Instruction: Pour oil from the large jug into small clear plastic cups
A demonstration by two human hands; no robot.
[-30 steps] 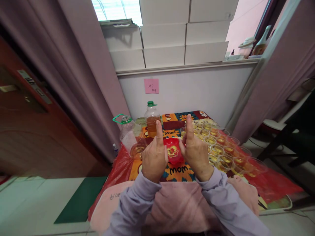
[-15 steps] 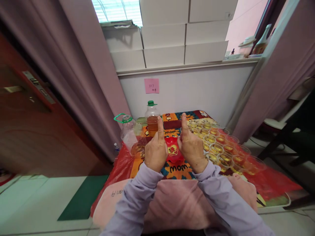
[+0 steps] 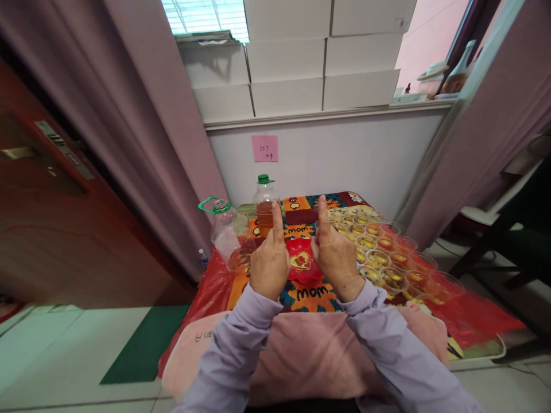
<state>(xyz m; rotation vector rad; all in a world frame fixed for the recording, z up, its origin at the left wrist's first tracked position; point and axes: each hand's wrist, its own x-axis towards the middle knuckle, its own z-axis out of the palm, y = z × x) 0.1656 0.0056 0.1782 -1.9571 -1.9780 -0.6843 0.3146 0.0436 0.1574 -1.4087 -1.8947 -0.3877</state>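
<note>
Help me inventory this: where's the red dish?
In the head view, the red dish lies centrally between the left hand and right hand, on the patterned cloth.

- Between the left hand (image 3: 270, 267) and right hand (image 3: 340, 264), I see a red dish (image 3: 300, 263), glossy like plastic.
- Just beyond the left hand: a bottle (image 3: 264, 215), smooth clear plastic.
- Left of that hand: a jug (image 3: 224, 235), clear shiny plastic.
- Beside the right hand, I make out cups (image 3: 379, 259), thin glossy plastic.
- Under my forearms: pink cloth (image 3: 310, 355), matt, softly creased.
- Far left of both: a door (image 3: 99, 246), smooth, wood-like.
</note>
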